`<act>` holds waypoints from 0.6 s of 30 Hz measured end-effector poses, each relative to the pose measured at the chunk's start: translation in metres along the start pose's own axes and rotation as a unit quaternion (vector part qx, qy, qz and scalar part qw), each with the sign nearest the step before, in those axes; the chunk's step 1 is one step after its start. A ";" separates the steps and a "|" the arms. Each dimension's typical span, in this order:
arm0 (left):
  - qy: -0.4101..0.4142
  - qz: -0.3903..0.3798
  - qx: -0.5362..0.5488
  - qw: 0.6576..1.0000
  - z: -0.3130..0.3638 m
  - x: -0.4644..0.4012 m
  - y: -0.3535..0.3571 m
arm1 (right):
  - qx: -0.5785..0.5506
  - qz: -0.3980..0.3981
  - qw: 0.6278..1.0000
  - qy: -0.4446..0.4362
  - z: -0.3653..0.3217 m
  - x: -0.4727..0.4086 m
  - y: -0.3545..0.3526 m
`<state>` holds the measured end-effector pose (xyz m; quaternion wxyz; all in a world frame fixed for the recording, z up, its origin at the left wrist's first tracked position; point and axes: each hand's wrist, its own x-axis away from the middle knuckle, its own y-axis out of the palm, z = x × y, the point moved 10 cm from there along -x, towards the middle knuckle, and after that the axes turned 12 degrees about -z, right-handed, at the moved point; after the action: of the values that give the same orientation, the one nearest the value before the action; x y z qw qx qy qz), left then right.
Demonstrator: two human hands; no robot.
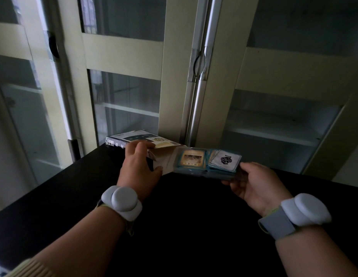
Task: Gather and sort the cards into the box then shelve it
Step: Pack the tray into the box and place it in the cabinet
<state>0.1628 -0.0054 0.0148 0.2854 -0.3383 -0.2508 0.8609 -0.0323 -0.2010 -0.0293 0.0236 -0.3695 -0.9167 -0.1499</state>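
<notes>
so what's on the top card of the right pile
A black emblem on a white face with a pale border on the top card, head view.

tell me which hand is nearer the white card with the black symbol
Right. The right hand holds the tray end just below the white card; the left hand grips the box at the far end.

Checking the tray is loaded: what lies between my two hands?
In the head view, between the left hand and right hand runs the card tray, holding a picture-faced stack and a white-topped stack.
</notes>
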 end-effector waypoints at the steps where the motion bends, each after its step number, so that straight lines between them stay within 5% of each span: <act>1: 0.003 0.001 -0.001 1.000 0.001 0.000 0.000 | -0.009 0.001 1.000 0.000 0.001 0.000 0.000; 18: -0.014 -0.033 -0.023 0.999 0.003 -0.001 0.007 | -0.067 0.022 0.994 -0.086 0.003 0.001 0.026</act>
<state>0.1589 -0.0118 0.0131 0.3021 -0.3244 -0.2855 0.8497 -0.0145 -0.1819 -0.0250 -0.0767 -0.4016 -0.8949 -0.1787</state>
